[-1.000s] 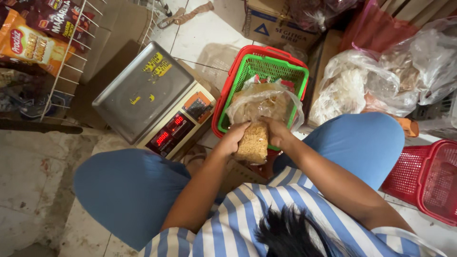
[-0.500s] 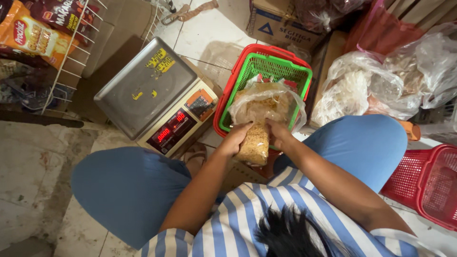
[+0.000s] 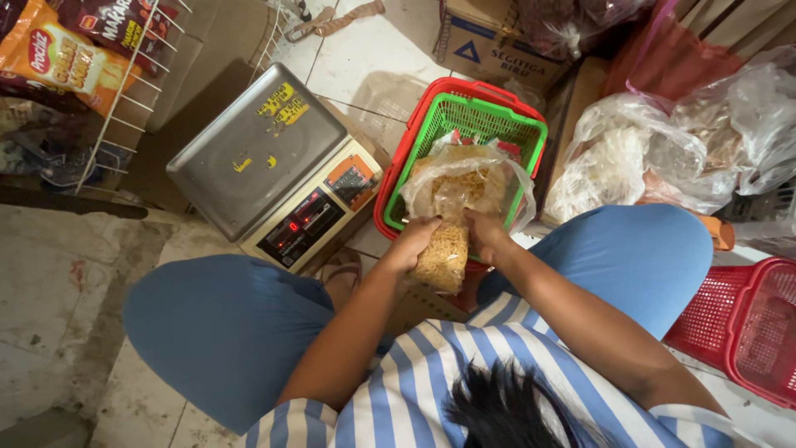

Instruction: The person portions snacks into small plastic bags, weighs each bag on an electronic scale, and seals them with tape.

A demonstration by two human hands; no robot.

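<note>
Clear small bag (image 3: 441, 259) of yellow snacks is clenched by left hand (image 3: 412, 241) and right hand (image 3: 483, 234).

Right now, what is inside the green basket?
The green basket, nested in a red basket, holds a large clear bag of yellowish snack pieces. Both hands, left hand and right hand, grip a small filled bag in front. The basket floor is covered.

Worn tiled floor (image 3: 58, 315), prob. concrete patches, wire rack (image 3: 124, 99) at left.
</note>
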